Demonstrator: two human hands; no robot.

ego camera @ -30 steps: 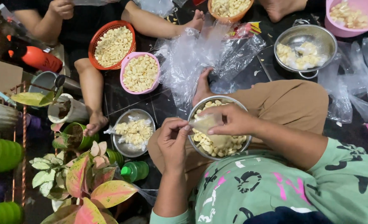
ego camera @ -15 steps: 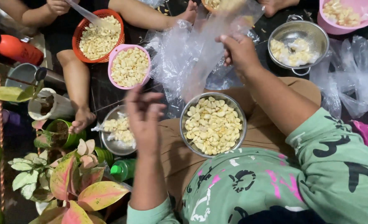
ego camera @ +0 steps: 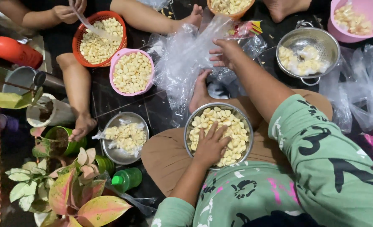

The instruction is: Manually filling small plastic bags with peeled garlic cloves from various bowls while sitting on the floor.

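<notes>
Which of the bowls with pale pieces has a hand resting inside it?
The steel bowl on the person's lap: the left hand lies flat on its pieces. The pink bowl and orange basket sit untouched on the floor.

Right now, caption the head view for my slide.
Left hand rests in steel bowl of pale pieces; right hand reaches clear plastic bags.

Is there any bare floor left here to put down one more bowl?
Hardly. One dark strip of floor lies bare between the pink basket, a seated person's leg and the small steel bowl. Around the right hand, plastic bags cover the floor. The left hand rests in the lap bowl.
</notes>
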